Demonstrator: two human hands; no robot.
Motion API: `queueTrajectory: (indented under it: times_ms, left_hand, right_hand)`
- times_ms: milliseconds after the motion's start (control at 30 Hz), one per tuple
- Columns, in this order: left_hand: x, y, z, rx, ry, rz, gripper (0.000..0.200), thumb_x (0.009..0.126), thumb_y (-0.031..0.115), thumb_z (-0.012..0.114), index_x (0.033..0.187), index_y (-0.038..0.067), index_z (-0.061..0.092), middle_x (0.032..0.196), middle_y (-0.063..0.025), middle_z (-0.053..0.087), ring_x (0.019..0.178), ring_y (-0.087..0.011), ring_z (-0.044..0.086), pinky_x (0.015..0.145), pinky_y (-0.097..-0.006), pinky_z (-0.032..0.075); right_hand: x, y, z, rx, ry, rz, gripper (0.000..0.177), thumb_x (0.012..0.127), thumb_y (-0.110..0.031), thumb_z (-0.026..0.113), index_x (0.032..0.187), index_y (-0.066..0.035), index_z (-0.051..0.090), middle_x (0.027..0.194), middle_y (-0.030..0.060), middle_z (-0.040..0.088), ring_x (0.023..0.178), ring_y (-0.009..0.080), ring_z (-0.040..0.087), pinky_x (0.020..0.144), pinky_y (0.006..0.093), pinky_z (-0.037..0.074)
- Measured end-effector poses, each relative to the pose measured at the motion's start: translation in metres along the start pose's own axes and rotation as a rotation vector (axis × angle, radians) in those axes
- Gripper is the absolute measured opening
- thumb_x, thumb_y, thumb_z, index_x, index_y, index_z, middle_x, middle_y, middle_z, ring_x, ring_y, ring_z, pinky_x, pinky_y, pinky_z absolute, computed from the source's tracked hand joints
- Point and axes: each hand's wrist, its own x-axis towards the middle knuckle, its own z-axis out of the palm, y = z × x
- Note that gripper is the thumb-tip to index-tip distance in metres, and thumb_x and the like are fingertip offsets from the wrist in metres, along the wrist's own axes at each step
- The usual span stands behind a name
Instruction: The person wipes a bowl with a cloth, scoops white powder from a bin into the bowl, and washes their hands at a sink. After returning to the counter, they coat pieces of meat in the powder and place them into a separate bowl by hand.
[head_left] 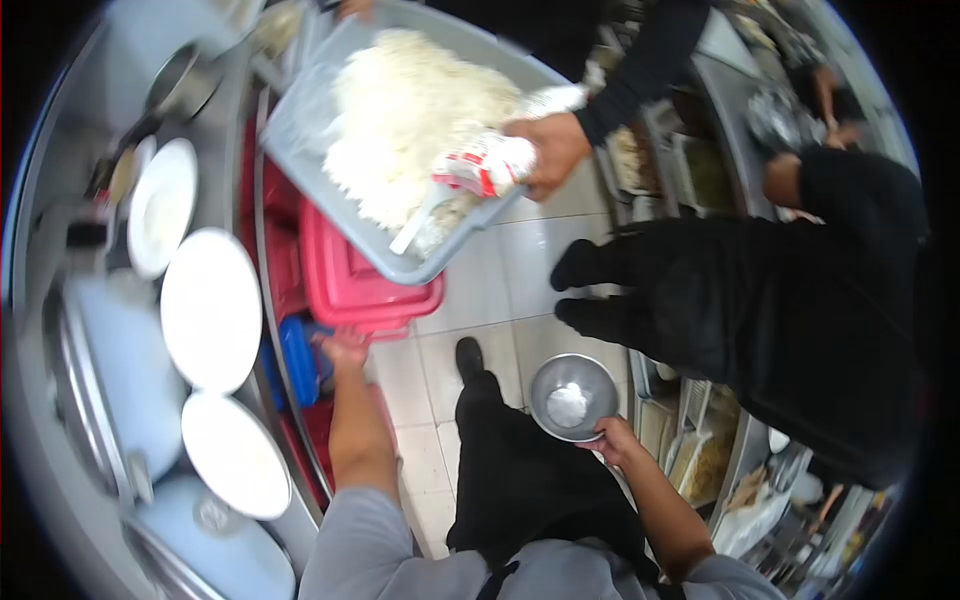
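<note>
My right hand (pixel 615 442) grips the rim of a steel bowl (pixel 574 397), which looks empty inside. Low on the left, my left hand (pixel 345 347) is held out with its fingers apart and nothing in them, close to the edge of a pink lidded container (pixel 372 268). Above it, a grey tub (pixel 405 268) heaped with white rice (pixel 410 105) is carried by another person. That person's hand (pixel 560 152) is at the tub's right side with a red and white packet (pixel 487 163); a white utensil handle (pixel 410 232) slants out of the rice.
White oval plates (pixel 211 310) line the left counter (pixel 222 190), beside pale blue lidded containers (pixel 130 370) and a steel pot (pixel 185 82). A person in black (pixel 740 300) stands at the right, by shelves with food trays (pixel 705 450). Tiled floor (pixel 480 290) lies between.
</note>
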Motion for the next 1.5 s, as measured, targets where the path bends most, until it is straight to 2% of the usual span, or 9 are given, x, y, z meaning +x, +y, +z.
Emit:
queueTrajectory:
  times_ms: [233, 367, 433, 567, 667, 767, 1100, 1267, 1500]
  left_hand:
    - [0.02, -0.028, 0.017, 0.145, 0.046, 0.114, 0.093, 0.088, 0.078, 0.01, 0.156, 0.015, 0.004, 0.163, -0.0069, 0.006, 0.149, -0.0278, 0.01, 0.114, -0.0626, 0.007]
    - [-0.028, -0.085, 0.087, 0.161, 0.347, 0.246, 0.088, 0.092, 0.074, 0.011, 0.15, 0.008, 0.019, 0.16, -0.0113, 0.014, 0.144, -0.0281, 0.021, 0.117, -0.048, 0.014]
    - [-0.023, -0.118, 0.114, 0.074, 0.214, 0.227, 0.085, 0.094, 0.071, 0.01, 0.144, 0.006, 0.031, 0.155, -0.0137, 0.027, 0.141, -0.0292, 0.027, 0.118, -0.0408, 0.015]
    - [-0.018, -0.15, 0.167, -0.056, 0.124, 0.243, 0.082, 0.095, 0.069, 0.012, 0.138, 0.007, 0.043, 0.143, -0.0135, 0.046, 0.135, -0.0296, 0.039, 0.116, -0.043, 0.023]
    - [0.005, -0.171, 0.208, -0.01, -0.015, 0.321, 0.079, 0.096, 0.066, 0.021, 0.147, 0.006, 0.032, 0.138, -0.0148, 0.049, 0.13, -0.0293, 0.045, 0.111, -0.0463, 0.033]
    - [0.016, -0.182, 0.242, -0.043, -0.016, 0.281, 0.045, 0.096, 0.039, 0.044, 0.126, 0.006, 0.053, 0.113, -0.0113, 0.063, 0.1, -0.0272, 0.065, 0.085, -0.0406, 0.056]
    - [-0.044, -0.182, 0.284, -0.048, 0.057, 0.302, 0.039, 0.095, 0.028, 0.05, 0.125, 0.004, 0.053, 0.113, -0.0127, 0.062, 0.098, -0.0273, 0.066, 0.085, -0.0418, 0.057]
    - [-0.039, -0.19, 0.274, -0.039, 0.16, 0.285, 0.055, 0.098, 0.049, 0.04, 0.14, 0.014, 0.043, 0.143, -0.0092, 0.047, 0.128, -0.0297, 0.047, 0.108, -0.048, 0.04]
    - [-0.032, -0.211, 0.247, -0.05, 0.314, 0.193, 0.06, 0.098, 0.053, 0.035, 0.144, 0.014, 0.039, 0.146, -0.009, 0.044, 0.131, -0.0309, 0.045, 0.109, -0.0492, 0.039]
  right_hand:
    - [0.03, -0.018, -0.054, -0.071, -0.05, 0.075, 0.044, 0.08, 0.0, 0.044, 0.12, 0.017, 0.043, 0.111, 0.0259, 0.058, 0.096, 0.0388, 0.066, 0.079, 0.0498, 0.061]
    - [0.057, -0.063, -0.125, -0.094, -0.085, 0.182, 0.042, 0.082, -0.001, 0.043, 0.12, 0.017, 0.043, 0.111, 0.0255, 0.059, 0.09, 0.0384, 0.067, 0.074, 0.0462, 0.063]
    - [0.047, -0.113, -0.149, -0.116, -0.076, 0.172, 0.042, 0.083, -0.001, 0.043, 0.122, 0.016, 0.043, 0.111, 0.0243, 0.059, 0.092, 0.0385, 0.067, 0.075, 0.0464, 0.063]
    - [0.031, -0.18, -0.166, -0.198, -0.055, 0.216, 0.045, 0.084, -0.003, 0.043, 0.126, 0.011, 0.041, 0.115, 0.0232, 0.058, 0.098, 0.0378, 0.065, 0.078, 0.0483, 0.061]
    - [0.032, -0.214, -0.16, -0.217, -0.063, 0.203, 0.047, 0.083, -0.002, 0.043, 0.129, 0.008, 0.041, 0.117, 0.0224, 0.058, 0.1, 0.0367, 0.065, 0.079, 0.0487, 0.06]
    - [0.031, -0.243, -0.156, -0.235, -0.062, 0.207, 0.048, 0.082, -0.002, 0.044, 0.13, 0.007, 0.041, 0.118, 0.022, 0.058, 0.102, 0.0362, 0.064, 0.081, 0.0486, 0.059]
    - [0.023, -0.325, -0.151, -0.305, -0.101, 0.123, 0.053, 0.082, -0.002, 0.043, 0.134, 0.009, 0.035, 0.126, 0.0253, 0.051, 0.106, 0.0388, 0.061, 0.081, 0.0504, 0.06]
    - [0.011, -0.388, -0.123, -0.359, -0.113, 0.153, 0.053, 0.083, -0.001, 0.041, 0.133, 0.012, 0.033, 0.128, 0.0272, 0.048, 0.107, 0.0408, 0.06, 0.082, 0.0516, 0.06]
    - [0.007, -0.502, -0.053, -0.423, -0.149, 0.165, 0.05, 0.081, -0.001, 0.044, 0.128, 0.015, 0.037, 0.12, 0.0283, 0.053, 0.102, 0.0408, 0.063, 0.082, 0.0506, 0.059]
